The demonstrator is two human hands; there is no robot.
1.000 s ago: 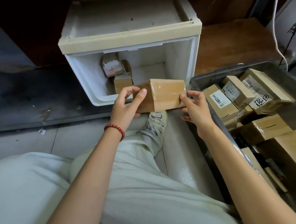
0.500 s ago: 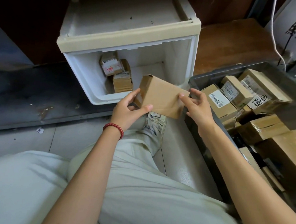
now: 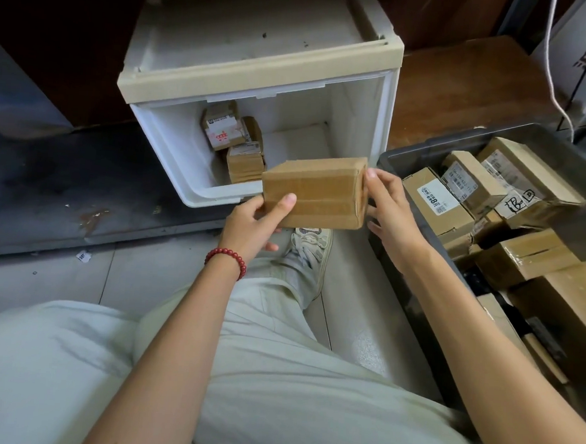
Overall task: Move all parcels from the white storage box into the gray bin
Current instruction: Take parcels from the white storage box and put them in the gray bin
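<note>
A taped brown cardboard parcel (image 3: 317, 192) is held in the air just in front of the white storage box (image 3: 259, 79). My left hand (image 3: 253, 226) grips its lower left corner, thumb on the front face. My right hand (image 3: 387, 207) touches its right end with the fingertips. Inside the white box, at the back left, stand three small parcels (image 3: 235, 139). The gray bin (image 3: 422, 154) lies to the right and holds several cardboard parcels (image 3: 511, 214).
My legs in pale trousers and a white shoe (image 3: 308, 253) fill the floor below the parcel. A dark mat (image 3: 46, 189) lies left of the white box. A brown wooden surface (image 3: 471, 85) and a white cable (image 3: 554, 83) are behind the bin.
The parcel has been turned in both hands, so that its taped long face now looks at me. It stays in front of the white box.
</note>
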